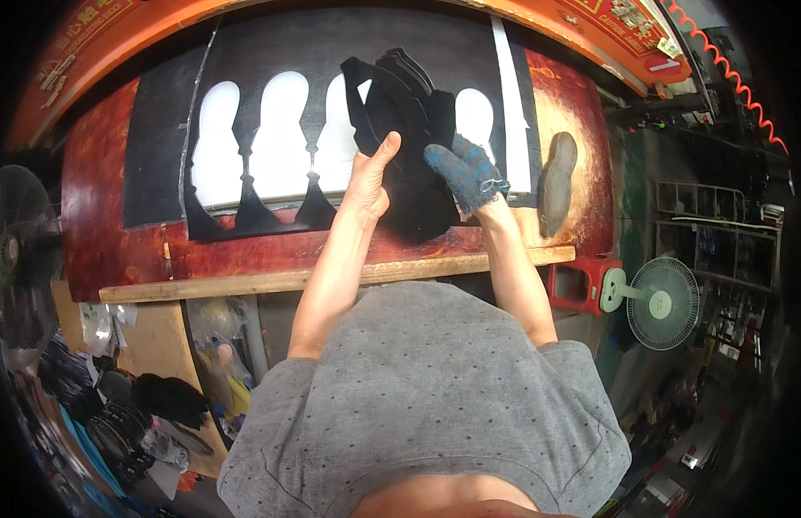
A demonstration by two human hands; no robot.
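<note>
Left hand (pixel 368 177) bare, fingers clamped on the left edge of a stack of black cut pieces (pixel 405 138), thumb up. Right hand (pixel 463 173) in a blue knit glove, fingers closed on the stack's right side. We see the stack lifted, upright, over the black sheet (pixel 271 60) with its white cut-out holes. Dark sole-shaped piece (pixel 558 181) lies at 3 o'clock on the red worktop (pixel 98 216). Small fan (pixel 664 302) at 4 o'clock.

The stack of black cut pieces (pixel 413 129) hides our left hand's (pixel 370 177) fingers from us. It also covers part of one cutout in the black sheet (pixel 331 52).
</note>
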